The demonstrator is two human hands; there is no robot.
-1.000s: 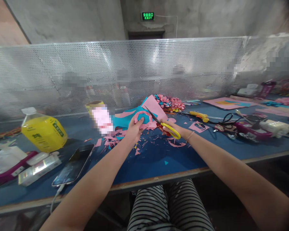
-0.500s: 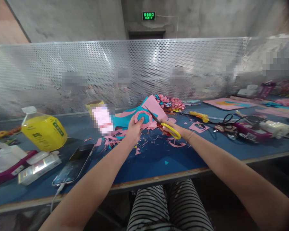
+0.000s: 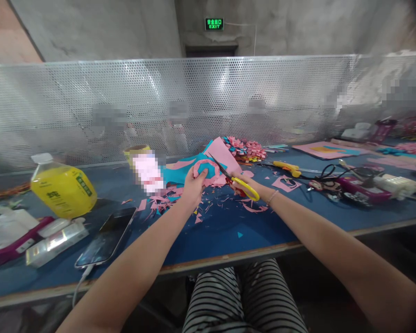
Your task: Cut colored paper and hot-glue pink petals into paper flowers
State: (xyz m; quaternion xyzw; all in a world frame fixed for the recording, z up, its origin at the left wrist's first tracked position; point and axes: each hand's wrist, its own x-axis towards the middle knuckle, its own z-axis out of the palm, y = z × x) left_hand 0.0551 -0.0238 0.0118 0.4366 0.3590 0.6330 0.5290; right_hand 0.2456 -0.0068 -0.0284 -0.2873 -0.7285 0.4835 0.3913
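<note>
Between thumb and fingers, my left hand pinches a curved pink piece, paper or foam sheet by its look. My right hand grips yellow-handled scissors, whose dark blades are parted and point up and left beside the pink piece. Behind the hands lie blue sheets and a pink sheet. Pink and blue scraps are strewn on the table around and below both hands.
A phone on a cable and a bottle of yellow liquid stand at the left. On the right lie a yellow glue gun and tangled cables. Pink and blue flowers sit before a perforated metal screen.
</note>
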